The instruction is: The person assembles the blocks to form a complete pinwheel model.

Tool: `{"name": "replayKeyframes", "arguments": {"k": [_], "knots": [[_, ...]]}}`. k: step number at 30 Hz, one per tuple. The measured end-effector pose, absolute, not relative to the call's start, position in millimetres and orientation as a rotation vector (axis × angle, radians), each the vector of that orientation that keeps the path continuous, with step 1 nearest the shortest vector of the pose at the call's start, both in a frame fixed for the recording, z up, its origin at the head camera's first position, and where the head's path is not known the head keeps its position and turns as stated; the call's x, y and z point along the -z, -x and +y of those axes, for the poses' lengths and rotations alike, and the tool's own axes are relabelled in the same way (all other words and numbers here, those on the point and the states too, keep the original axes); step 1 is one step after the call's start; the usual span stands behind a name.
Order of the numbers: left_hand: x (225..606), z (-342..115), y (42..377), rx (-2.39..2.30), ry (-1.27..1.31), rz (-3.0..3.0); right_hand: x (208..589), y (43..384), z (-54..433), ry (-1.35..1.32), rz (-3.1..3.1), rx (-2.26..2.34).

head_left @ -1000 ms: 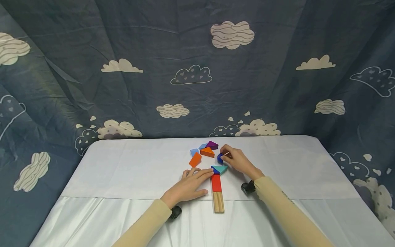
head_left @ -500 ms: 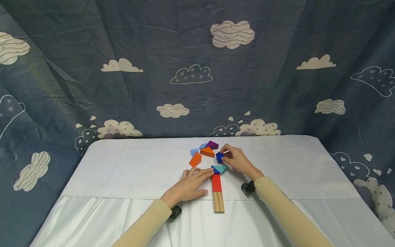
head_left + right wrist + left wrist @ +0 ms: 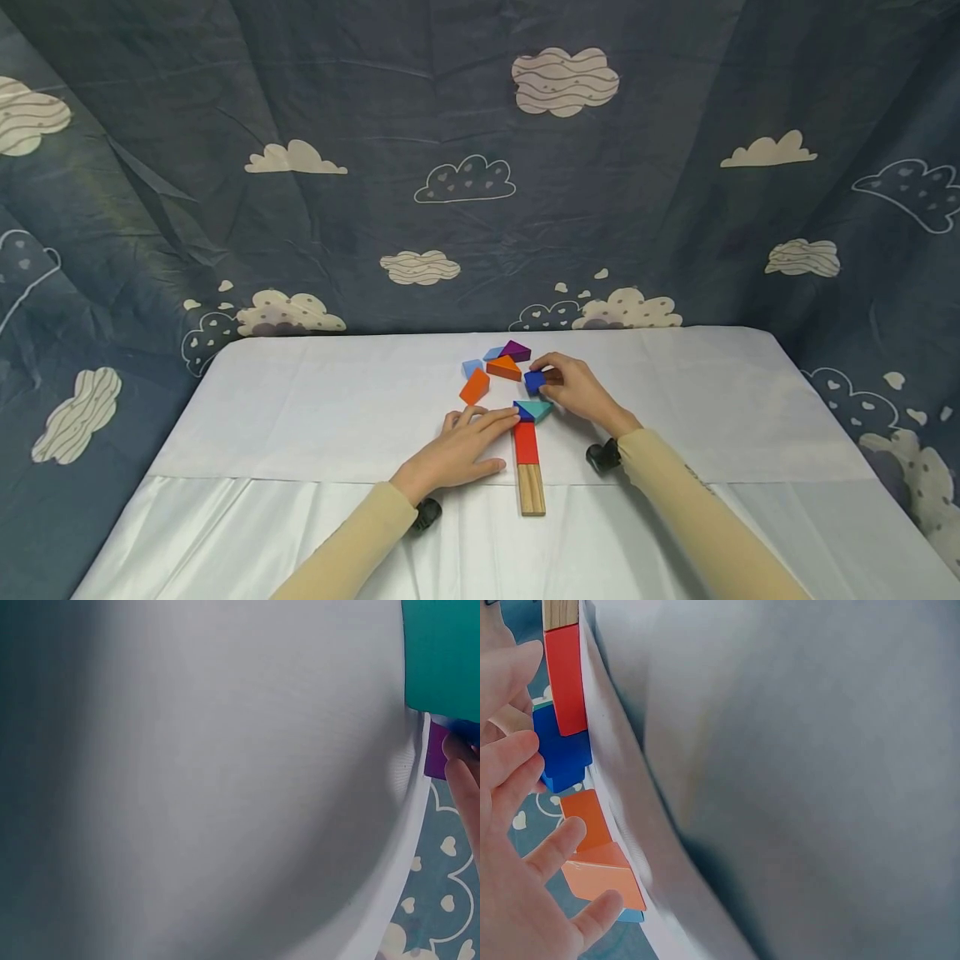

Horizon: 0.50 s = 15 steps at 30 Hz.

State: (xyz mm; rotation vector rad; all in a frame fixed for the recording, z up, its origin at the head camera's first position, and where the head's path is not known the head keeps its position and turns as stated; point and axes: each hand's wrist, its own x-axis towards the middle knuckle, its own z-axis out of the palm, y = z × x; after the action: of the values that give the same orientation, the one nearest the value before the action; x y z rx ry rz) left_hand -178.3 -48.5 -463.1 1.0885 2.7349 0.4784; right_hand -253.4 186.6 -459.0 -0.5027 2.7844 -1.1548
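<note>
My right hand (image 3: 581, 390) pinches a small blue block (image 3: 534, 382) between thumb and fingers, just beyond a row of blocks. That row runs away from the front: a bare-wood block (image 3: 532, 490), a red block (image 3: 527, 443), then a blue triangular block (image 3: 524, 414) against a teal triangular block (image 3: 537, 408). With fingers extended, my left hand (image 3: 461, 450) touches the blue triangle's left side. The left wrist view has its spread fingers beside the red block (image 3: 566, 681). In the right wrist view the teal block (image 3: 444, 660) hides much of the pinched block.
Beyond the left hand lie two orange blocks (image 3: 475, 387), light blue pieces (image 3: 472, 367) and a purple triangular block (image 3: 516, 352). A white cloth (image 3: 315, 417) covers the table. Behind it hangs a dark curtain (image 3: 360, 208) with cloud prints.
The blue block has turned in my right fingers and shifted very slightly left, showing a flatter face. My left hand and the row have stayed in place.
</note>
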Motion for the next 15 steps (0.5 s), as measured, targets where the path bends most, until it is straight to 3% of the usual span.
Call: {"name": "replayKeyframes", "arguments": {"k": [15], "knots": [[462.9, -48.6, 178.7, -0.475, -1.077, 2.735, 460.9, 254.5, 189.3, 0.467, 2.794, 1.153]]}}
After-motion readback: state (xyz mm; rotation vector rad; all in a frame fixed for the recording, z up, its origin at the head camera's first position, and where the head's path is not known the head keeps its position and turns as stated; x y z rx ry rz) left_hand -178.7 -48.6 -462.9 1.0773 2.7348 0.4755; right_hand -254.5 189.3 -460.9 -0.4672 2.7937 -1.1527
